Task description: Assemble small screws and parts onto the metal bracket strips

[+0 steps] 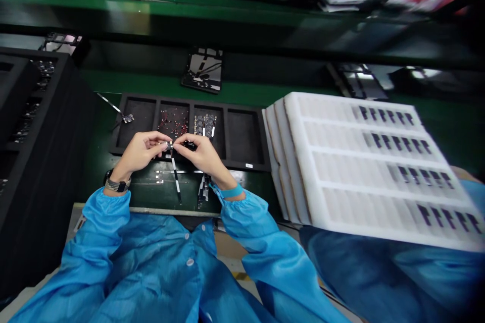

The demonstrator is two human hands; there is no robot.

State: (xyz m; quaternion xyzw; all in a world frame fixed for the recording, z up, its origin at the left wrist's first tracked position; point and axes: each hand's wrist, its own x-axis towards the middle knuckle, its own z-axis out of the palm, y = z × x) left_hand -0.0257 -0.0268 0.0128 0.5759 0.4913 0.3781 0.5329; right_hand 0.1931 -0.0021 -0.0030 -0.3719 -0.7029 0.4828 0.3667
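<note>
Between my two hands, over the front edge of a black foam tray [242, 162], is a small circuit board [168, 146] with a black-and-white flex cable [175, 174] hanging down from it. My left hand [146, 150] pinches the board's left side between thumb and fingers. From the right, my right hand [199, 151] closes thumb and forefinger at the board's other edge. In the tray lie tiny parts with red wires [173, 120] and several small circuit boards [205, 123]. Another board with a strip cable [128, 118] rests at the tray's left edge.
White foam trays [318, 192] with rows of dark parts are stacked at right. A tall black foam stack [49, 126] stands at left. Behind the tray lies a dark device panel [204, 68]. More flex parts [204, 192] lie at the bench front. Someone's blue garment [379, 267] shows at right.
</note>
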